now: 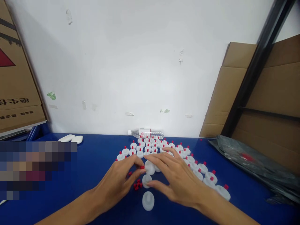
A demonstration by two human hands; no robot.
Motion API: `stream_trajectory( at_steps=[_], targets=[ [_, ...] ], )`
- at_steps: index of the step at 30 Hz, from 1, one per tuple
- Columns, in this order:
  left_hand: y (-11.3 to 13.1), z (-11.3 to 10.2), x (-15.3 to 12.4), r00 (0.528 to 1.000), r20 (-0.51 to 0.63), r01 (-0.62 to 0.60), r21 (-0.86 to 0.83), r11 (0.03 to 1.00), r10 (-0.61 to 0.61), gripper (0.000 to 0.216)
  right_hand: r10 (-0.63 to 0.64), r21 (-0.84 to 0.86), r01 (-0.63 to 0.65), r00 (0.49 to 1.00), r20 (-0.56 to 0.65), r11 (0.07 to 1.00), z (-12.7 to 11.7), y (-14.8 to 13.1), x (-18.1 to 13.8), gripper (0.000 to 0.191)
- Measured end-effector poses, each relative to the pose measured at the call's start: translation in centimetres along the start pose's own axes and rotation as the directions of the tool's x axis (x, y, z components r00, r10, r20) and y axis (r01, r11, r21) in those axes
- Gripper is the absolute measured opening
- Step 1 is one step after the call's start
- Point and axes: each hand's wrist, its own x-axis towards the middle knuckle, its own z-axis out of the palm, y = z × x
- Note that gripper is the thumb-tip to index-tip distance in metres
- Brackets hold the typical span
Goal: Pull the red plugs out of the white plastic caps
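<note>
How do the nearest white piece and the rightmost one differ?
The nearest white piece shows no red tip; the rightmost white piece has a red tip.
The nearest white piece sits between the forearms; the rightmost white piece sits beyond the right one.
Both are whitish, rounded and on the blue table.

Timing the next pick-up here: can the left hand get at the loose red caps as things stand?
Likely yes on reach: the loose red caps lie close by the left hand, uncovered. But its thumb and forefinger appear to pinch another red cap, so those fingertips aren't free.
</note>
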Motion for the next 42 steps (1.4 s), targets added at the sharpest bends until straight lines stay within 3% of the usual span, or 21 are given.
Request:
stream_trajectory(
  at_steps=[5, 9, 15, 20, 25, 28, 34, 38, 42],
  targets=[
    [0.5, 0.3, -0.3, 0.989, 0.017, -0.148, 0.084, 0.985, 0.148, 0.007, -0.079, -0.006, 0.079, 0.987, -0.137, 0.997, 0.7, -0.6, 0.1, 0.021],
    [1.0, 0.0, -0.1, 0.976, 0.113, -0.204, 0.184, 0.962, 0.186, 0.020, -0.139, -0.071, 0.129, 0.976, -0.165, 0.989, 0.9, -0.6, 0.1, 0.016],
    [1.2, -0.7, -0.1, 0.993, 0.103, -0.067, 0.025, 0.997, 0.064, 0.034, -0.228, -0.203, 0.192, 0.958, -0.172, 0.960, 0.2, 0.4, 0.2, 0.013],
    [0.7, -1.1, 0.6, 0.994, 0.106, -0.029, 0.273, 0.962, 0.000, 0.031, -0.154, -0.199, 0.109, 0.961, -0.228, 0.974, -0.6, 2.1, 0.3, 0.013],
    [0.0, -0.5, 0.5, 0.966, 0.195, 0.063, 0.457, 0.887, -0.169, 0.029, -0.097, -0.151, 0.073, 0.983, -0.158, 0.986, 0.2, 2.1, 0.1, 0.013],
    [0.1, -0.2, 0.2, 0.953, 0.223, 0.095, 0.424, 0.901, -0.205, 0.030, -0.075, -0.132, 0.056, 0.988, -0.137, 0.990, 0.4, 1.8, 0.0, 0.017],
    [0.6, 0.1, 0.2, 0.955, 0.243, 0.128, 0.186, 0.974, -0.172, 0.029, -0.042, -0.106, 0.033, 0.995, -0.087, 0.994, 0.3, 1.6, 0.0, 0.023],
    [0.1, 0.5, 0.1, 0.967, 0.213, 0.102, 0.184, 0.978, -0.141, 0.014, -0.042, -0.091, 0.036, 0.997, -0.070, 0.995, 0.4, 1.5, -0.1, 0.027],
    [0.2, 0.3, -0.1, 0.980, 0.160, 0.084, 0.195, 0.977, -0.117, 0.014, -0.025, -0.088, 0.022, 0.999, -0.028, 0.996, 0.5, 1.5, -0.2, 0.039]
  ],
)
